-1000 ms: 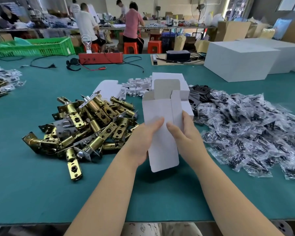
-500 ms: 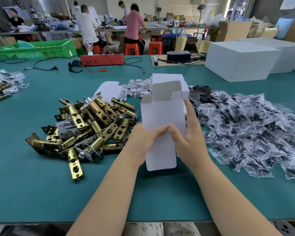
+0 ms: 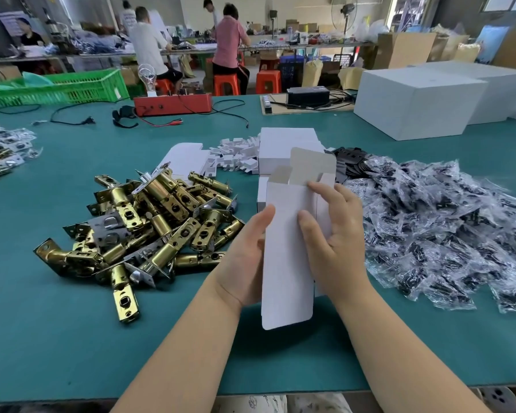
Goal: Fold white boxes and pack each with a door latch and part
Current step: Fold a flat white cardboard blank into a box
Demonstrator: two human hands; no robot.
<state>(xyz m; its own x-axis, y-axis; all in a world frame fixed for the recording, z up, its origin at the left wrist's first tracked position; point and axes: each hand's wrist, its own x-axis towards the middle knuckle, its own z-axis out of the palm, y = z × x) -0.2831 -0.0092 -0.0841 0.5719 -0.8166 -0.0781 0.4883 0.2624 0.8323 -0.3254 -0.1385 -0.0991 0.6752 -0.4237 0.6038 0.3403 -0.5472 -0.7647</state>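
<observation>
A white cardboard box (image 3: 286, 263) stands upright above the green table (image 3: 72, 338), its sleeve squared open and its top flaps raised. My left hand (image 3: 245, 257) grips its left edge, thumb on the front. My right hand (image 3: 334, 234) holds the right side, thumb on the front and fingers curled round the upper right corner. A pile of brass door latches (image 3: 149, 225) lies to the left. Bagged black parts (image 3: 447, 231) are heaped to the right. Flat white box blanks (image 3: 286, 144) are stacked behind the box.
Small white card inserts (image 3: 236, 156) lie behind the latches. Large white cartons (image 3: 417, 99) stand at the back right, a red device (image 3: 173, 104) with cables at the back centre, a green crate (image 3: 57, 87) back left. People sit at far benches.
The flat blank has been pushed open into a square sleeve. It has been raised more upright, and my right fingers have moved up to its top right corner.
</observation>
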